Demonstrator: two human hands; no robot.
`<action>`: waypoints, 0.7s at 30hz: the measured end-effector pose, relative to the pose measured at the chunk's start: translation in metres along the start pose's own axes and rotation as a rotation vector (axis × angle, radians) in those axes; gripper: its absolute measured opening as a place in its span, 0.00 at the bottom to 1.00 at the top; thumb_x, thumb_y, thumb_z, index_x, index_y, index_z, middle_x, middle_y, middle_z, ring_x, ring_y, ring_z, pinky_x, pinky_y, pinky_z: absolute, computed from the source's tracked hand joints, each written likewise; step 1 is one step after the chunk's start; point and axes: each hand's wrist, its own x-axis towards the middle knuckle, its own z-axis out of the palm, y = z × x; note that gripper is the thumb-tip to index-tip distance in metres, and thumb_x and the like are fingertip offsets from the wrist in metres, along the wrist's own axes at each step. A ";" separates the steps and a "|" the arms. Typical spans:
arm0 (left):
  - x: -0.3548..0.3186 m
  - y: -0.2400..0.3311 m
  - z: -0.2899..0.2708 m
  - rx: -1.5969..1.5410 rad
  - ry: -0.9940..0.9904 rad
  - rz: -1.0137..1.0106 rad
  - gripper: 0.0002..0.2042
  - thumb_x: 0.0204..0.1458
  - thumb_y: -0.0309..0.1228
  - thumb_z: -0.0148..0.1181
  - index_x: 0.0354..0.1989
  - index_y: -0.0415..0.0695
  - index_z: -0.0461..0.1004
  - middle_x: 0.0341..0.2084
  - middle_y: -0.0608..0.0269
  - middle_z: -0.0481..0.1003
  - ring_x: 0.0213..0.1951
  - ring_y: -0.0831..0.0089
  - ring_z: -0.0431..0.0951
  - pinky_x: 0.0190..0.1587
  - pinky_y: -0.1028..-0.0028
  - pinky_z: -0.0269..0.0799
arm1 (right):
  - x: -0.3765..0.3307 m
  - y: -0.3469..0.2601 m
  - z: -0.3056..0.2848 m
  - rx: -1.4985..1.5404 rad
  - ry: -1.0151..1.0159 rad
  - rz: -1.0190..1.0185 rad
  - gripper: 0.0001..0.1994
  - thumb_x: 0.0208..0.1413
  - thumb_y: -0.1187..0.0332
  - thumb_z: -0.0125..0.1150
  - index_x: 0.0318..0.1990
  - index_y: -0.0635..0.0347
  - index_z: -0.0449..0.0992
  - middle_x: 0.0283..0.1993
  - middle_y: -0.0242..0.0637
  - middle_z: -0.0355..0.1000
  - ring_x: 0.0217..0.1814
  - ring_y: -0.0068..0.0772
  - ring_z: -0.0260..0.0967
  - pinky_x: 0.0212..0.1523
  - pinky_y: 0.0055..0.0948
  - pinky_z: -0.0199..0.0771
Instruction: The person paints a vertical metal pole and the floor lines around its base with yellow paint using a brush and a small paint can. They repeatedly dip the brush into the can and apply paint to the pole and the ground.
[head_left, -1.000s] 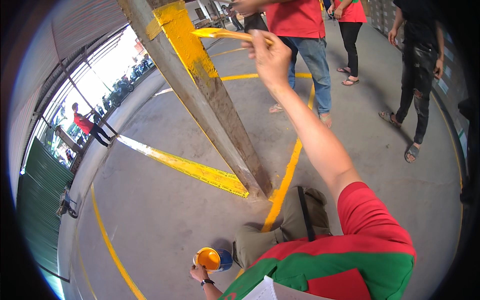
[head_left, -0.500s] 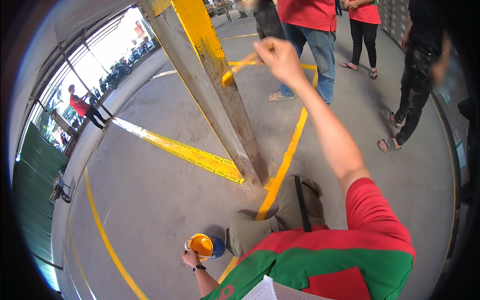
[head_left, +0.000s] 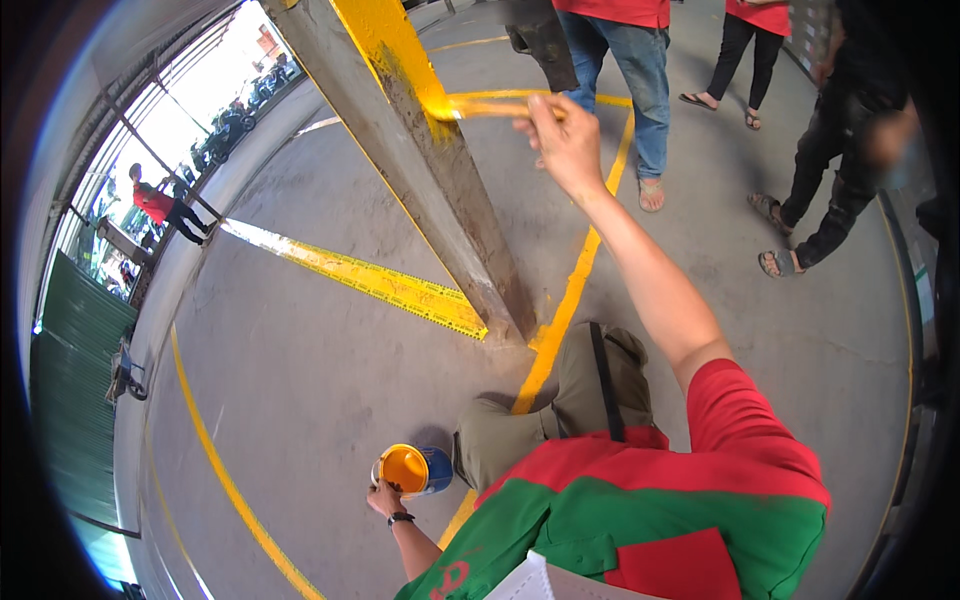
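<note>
My right hand (head_left: 568, 145) is closed around the wooden handle of a paintbrush (head_left: 492, 109). The bristles, loaded with yellow paint, press against the face of a steel column (head_left: 445, 190), at the ragged lower border of its yellow coat. Below that border the metal is bare and grey-brown. Down at the lower left, my left hand (head_left: 384, 499) grips the rim of a blue paint bucket (head_left: 437, 470). Orange-yellow paint (head_left: 403, 467) shows inside it. The bucket stands beside my bent leg.
Yellow lines (head_left: 572, 300) cross the concrete floor, and a yellow strip (head_left: 380, 290) runs from the column's base. Several people stand nearby, including one in jeans (head_left: 652, 100) and one in dark trousers (head_left: 825, 170). A wheelbarrow (head_left: 124, 372) sits far left.
My right hand has brought the paintbrush up and left, from hanging before the bare metal to touching the column's yellow edge. The left hand stays on the bucket.
</note>
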 end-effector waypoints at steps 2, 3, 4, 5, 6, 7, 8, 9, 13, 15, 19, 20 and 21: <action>0.002 -0.001 -0.002 -0.012 0.006 0.032 0.11 0.58 0.22 0.58 0.46 0.28 0.72 0.25 0.55 0.78 0.21 0.71 0.78 0.22 0.73 0.75 | -0.013 0.018 -0.020 0.006 -0.093 0.163 0.17 0.67 0.56 0.61 0.43 0.64 0.81 0.27 0.31 0.80 0.24 0.13 0.70 0.26 0.17 0.74; 0.003 -0.003 -0.001 -0.011 0.018 -0.017 0.11 0.58 0.22 0.58 0.46 0.28 0.72 0.26 0.55 0.78 0.21 0.71 0.78 0.22 0.73 0.75 | -0.009 0.019 -0.026 -0.090 -0.197 0.099 0.17 0.67 0.56 0.61 0.42 0.64 0.81 0.26 0.30 0.80 0.24 0.14 0.70 0.26 0.18 0.73; 0.004 -0.004 0.000 -0.033 -0.014 0.025 0.12 0.58 0.22 0.58 0.47 0.28 0.71 0.26 0.54 0.78 0.21 0.71 0.79 0.23 0.73 0.76 | 0.001 0.016 -0.030 -0.211 -0.285 0.080 0.17 0.67 0.55 0.61 0.41 0.64 0.81 0.26 0.30 0.80 0.24 0.14 0.70 0.26 0.19 0.73; 0.005 -0.005 0.000 -0.043 -0.031 0.018 0.12 0.58 0.22 0.58 0.47 0.28 0.71 0.26 0.54 0.79 0.22 0.70 0.80 0.23 0.72 0.77 | 0.012 0.007 -0.031 -0.351 -0.347 0.083 0.18 0.66 0.55 0.61 0.40 0.64 0.81 0.25 0.30 0.80 0.24 0.14 0.70 0.26 0.19 0.72; 0.005 -0.006 -0.001 -0.036 -0.012 -0.047 0.12 0.58 0.22 0.59 0.48 0.27 0.71 0.27 0.53 0.79 0.22 0.70 0.80 0.23 0.72 0.77 | 0.024 -0.004 -0.027 -0.395 -0.386 -0.025 0.18 0.66 0.54 0.61 0.38 0.64 0.82 0.25 0.29 0.79 0.25 0.14 0.71 0.27 0.20 0.71; 0.005 -0.007 -0.001 -0.012 -0.034 0.035 0.13 0.58 0.22 0.59 0.48 0.27 0.71 0.27 0.53 0.79 0.22 0.69 0.80 0.24 0.72 0.78 | 0.039 -0.019 -0.017 -0.471 -0.396 -0.115 0.19 0.66 0.54 0.61 0.37 0.63 0.82 0.24 0.29 0.79 0.25 0.15 0.71 0.27 0.21 0.70; 0.004 -0.007 -0.001 0.023 -0.020 0.059 0.13 0.58 0.22 0.59 0.48 0.27 0.71 0.27 0.52 0.79 0.23 0.69 0.81 0.24 0.72 0.78 | 0.054 -0.036 -0.005 -0.488 -0.315 -0.186 0.19 0.66 0.53 0.61 0.34 0.62 0.83 0.24 0.28 0.80 0.25 0.14 0.70 0.27 0.22 0.68; 0.002 -0.007 -0.002 0.057 -0.004 0.083 0.13 0.58 0.22 0.59 0.48 0.27 0.71 0.27 0.52 0.79 0.23 0.68 0.81 0.24 0.72 0.78 | 0.066 -0.053 0.006 -0.365 -0.207 -0.272 0.19 0.66 0.52 0.61 0.33 0.60 0.82 0.25 0.27 0.80 0.25 0.13 0.69 0.27 0.21 0.67; -0.005 -0.004 -0.003 0.060 0.014 -0.002 0.13 0.56 0.24 0.59 0.46 0.27 0.72 0.27 0.51 0.80 0.23 0.68 0.81 0.24 0.71 0.78 | 0.089 -0.089 0.032 0.165 -0.005 -0.351 0.15 0.69 0.61 0.59 0.41 0.67 0.80 0.28 0.33 0.80 0.29 0.18 0.76 0.28 0.21 0.71; -0.008 -0.003 -0.001 0.108 -0.002 0.079 0.12 0.56 0.24 0.59 0.44 0.28 0.73 0.26 0.52 0.80 0.23 0.69 0.81 0.24 0.71 0.78 | 0.081 -0.080 0.037 0.318 0.082 -0.364 0.15 0.68 0.61 0.60 0.40 0.67 0.80 0.28 0.33 0.80 0.30 0.19 0.76 0.29 0.22 0.71; -0.014 -0.005 0.001 0.285 0.074 0.053 0.12 0.54 0.29 0.60 0.41 0.33 0.79 0.22 0.56 0.80 0.23 0.67 0.82 0.25 0.69 0.77 | 0.028 -0.042 0.033 -0.078 -0.033 -0.459 0.13 0.66 0.63 0.64 0.52 0.60 0.82 0.46 0.37 0.83 0.47 0.29 0.78 0.49 0.29 0.76; -0.014 -0.002 0.000 0.355 0.098 0.013 0.15 0.52 0.34 0.61 0.43 0.36 0.80 0.27 0.50 0.82 0.30 0.57 0.84 0.33 0.62 0.80 | 0.013 -0.034 0.029 -0.127 -0.046 -0.449 0.11 0.66 0.67 0.64 0.52 0.60 0.82 0.47 0.38 0.83 0.47 0.29 0.79 0.50 0.29 0.77; -0.018 -0.001 0.005 0.450 0.175 0.083 0.16 0.52 0.34 0.62 0.44 0.36 0.80 0.28 0.53 0.82 0.31 0.63 0.85 0.36 0.64 0.81 | 0.003 -0.025 0.026 -0.143 -0.040 -0.427 0.11 0.67 0.68 0.62 0.52 0.61 0.82 0.48 0.40 0.82 0.46 0.28 0.79 0.49 0.28 0.78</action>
